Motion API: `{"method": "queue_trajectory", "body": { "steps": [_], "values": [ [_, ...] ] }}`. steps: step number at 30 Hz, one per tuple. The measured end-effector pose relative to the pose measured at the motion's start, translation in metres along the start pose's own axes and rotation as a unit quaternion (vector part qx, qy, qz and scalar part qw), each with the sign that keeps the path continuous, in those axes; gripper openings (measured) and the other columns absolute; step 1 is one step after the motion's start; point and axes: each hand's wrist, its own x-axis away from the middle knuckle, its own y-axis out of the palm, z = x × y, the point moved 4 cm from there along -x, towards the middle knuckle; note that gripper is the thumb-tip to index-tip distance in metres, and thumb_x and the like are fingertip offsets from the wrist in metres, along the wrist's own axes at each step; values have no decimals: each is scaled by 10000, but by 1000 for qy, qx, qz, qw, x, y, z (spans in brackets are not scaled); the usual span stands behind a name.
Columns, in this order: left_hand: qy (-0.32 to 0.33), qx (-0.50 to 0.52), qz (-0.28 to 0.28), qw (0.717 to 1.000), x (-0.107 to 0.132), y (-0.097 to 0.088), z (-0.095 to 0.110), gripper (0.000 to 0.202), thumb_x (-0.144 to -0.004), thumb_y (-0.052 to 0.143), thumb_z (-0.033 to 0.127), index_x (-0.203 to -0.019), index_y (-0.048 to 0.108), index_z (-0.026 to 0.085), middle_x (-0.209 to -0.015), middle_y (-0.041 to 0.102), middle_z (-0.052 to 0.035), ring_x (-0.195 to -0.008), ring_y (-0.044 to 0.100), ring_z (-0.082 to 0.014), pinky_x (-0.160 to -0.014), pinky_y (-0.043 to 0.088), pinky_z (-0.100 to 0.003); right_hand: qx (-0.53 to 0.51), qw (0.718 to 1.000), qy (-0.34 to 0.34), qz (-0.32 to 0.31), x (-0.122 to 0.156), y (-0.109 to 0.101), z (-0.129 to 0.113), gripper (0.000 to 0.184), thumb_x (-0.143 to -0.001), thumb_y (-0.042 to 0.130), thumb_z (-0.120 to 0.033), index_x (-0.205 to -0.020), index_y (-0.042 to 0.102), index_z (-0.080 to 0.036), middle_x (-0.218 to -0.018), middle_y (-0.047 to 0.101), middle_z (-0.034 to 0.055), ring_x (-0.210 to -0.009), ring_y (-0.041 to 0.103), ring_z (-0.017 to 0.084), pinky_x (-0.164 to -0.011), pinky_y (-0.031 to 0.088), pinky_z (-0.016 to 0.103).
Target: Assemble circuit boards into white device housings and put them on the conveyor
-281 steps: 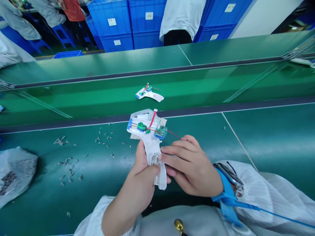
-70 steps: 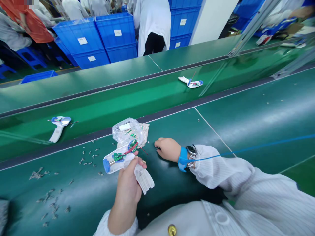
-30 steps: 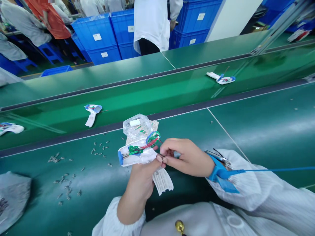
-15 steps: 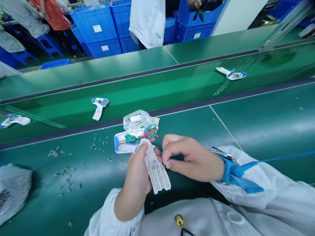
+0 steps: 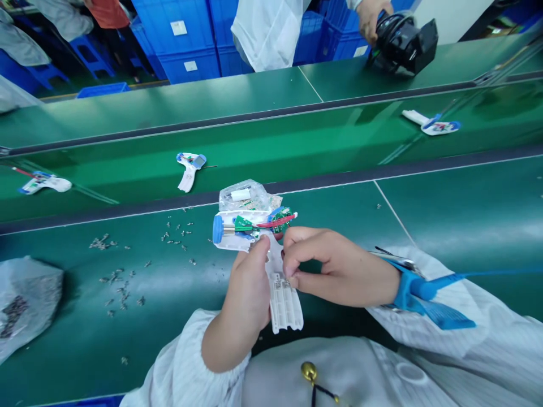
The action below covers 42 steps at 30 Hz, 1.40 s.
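My left hand (image 5: 250, 282) grips a white gun-shaped thermometer housing half (image 5: 289, 311) by its handle, thumb on top. Inside its head sit a green circuit board (image 5: 280, 217), red wires and a metal sensor tube, with a blue ring (image 5: 218, 229) at the left end. My right hand (image 5: 339, 268) is closed in a pinch at the upper end of the handle's battery slots, on a small metal contact piece (image 5: 287, 283) partly hidden by the fingertips. Another metal piece sits beside it in the handle. A blue strap (image 5: 418, 291) wraps my right wrist.
Small metal pieces (image 5: 123, 291) lie scattered left, near a clear bag (image 5: 31, 305) of them. Behind the housing lies a plastic bag (image 5: 244, 195) with parts. More thermometer halves (image 5: 192, 169) rest on the green belt (image 5: 275, 150). Across it, another person's hand (image 5: 371, 17) holds a black device (image 5: 405, 45).
My right fingertips have moved from the handle's right edge onto its battery slots. The red wires now point right. The view has shifted, and the black device across the belt has come lower into view.
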Motion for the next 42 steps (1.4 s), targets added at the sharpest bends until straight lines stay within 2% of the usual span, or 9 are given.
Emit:
{"method": "queue_trajectory", "body": {
  "steps": [6, 10, 14, 21, 23, 27, 30, 37, 42],
  "values": [
    [-1, -7, 8, 1000, -1, 3, 1, 160, -558, 670, 335, -597, 626, 186, -538, 580, -16, -677, 628, -257, -541, 463, -308, -18, 1000, 12, -16, -1, -3, 1, 121, -749, 562, -95, -660, 616, -157, -708, 533, -5, -684, 537, 78, -629, 428, 189],
    [3, 3, 3, 1000, -1, 5, 2, 160, -563, 661, 329, -618, 636, 181, -601, 635, -31, -729, 645, -273, -582, 475, -318, -2, 1000, 12, -10, 0, -2, 2, 128, -741, 561, -78, -652, 618, -149, -704, 526, -5, -673, 528, 74, -627, 420, 187],
    [10, 13, 12, 1000, -2, 3, 1, 173, -593, 646, 307, -688, 657, 163, -684, 672, -43, -742, 646, -248, -632, 480, -312, 15, 1000, 25, 6, 0, -1, 3, 117, -728, 564, -70, -664, 618, -152, -713, 532, -7, -666, 531, 76, -620, 419, 191],
    [-57, 63, 24, 996, -3, 2, -3, 195, -646, 593, 344, -706, 636, 163, -496, 566, -14, -566, 632, -239, -528, 461, -319, 46, 994, 72, 69, -1, 0, 7, 131, -654, 611, -29, -636, 591, -157, -670, 517, -28, -623, 514, 68, -584, 414, 172],
    [-58, 72, 38, 995, -2, 2, -1, 213, -671, 564, 345, -722, 637, 152, -495, 565, -13, -505, 604, -200, -503, 443, -294, 48, 992, 46, 107, 3, 2, 9, 112, -669, 641, -56, -661, 600, -160, -673, 542, -22, -631, 528, 73, -593, 428, 176],
    [-46, 72, 55, 995, 0, 1, 4, 243, -722, 525, 340, -754, 634, 125, -473, 556, -1, -410, 498, -115, -453, 381, -231, 74, 972, -111, 191, 15, 7, 8, 101, -768, 600, -95, -827, 636, -168, -743, 630, 33, -693, 571, 111, -628, 458, 226],
    [-46, 75, 58, 994, 0, 2, 5, 259, -762, 495, 335, -755, 636, 117, -450, 536, 6, -400, 457, -91, -439, 336, -203, 109, 956, -178, 204, 20, 13, 7, 147, -788, 557, -65, -861, 631, -168, -751, 650, 52, -656, 559, 121, -616, 456, 267],
    [-33, 75, 79, 994, -2, -3, 6, 320, -816, 424, 314, -713, 651, 112, -425, 516, 8, -404, 439, -81, -463, 348, -198, 165, 948, -206, 180, 21, 23, 5, 174, -795, 502, -59, -920, 588, -144, -779, 673, 73, -689, 598, 137, -672, 497, 303],
    [-47, 70, 83, 993, 0, -3, 1, 311, -786, 443, 338, -692, 643, 120, -424, 526, 2, -387, 464, -90, -449, 357, -207, 188, 942, -206, 188, 25, 28, 7, 216, -803, 465, -53, -974, 554, -150, -788, 683, 64, -697, 615, 132, -688, 514, 284]
  ]
}}
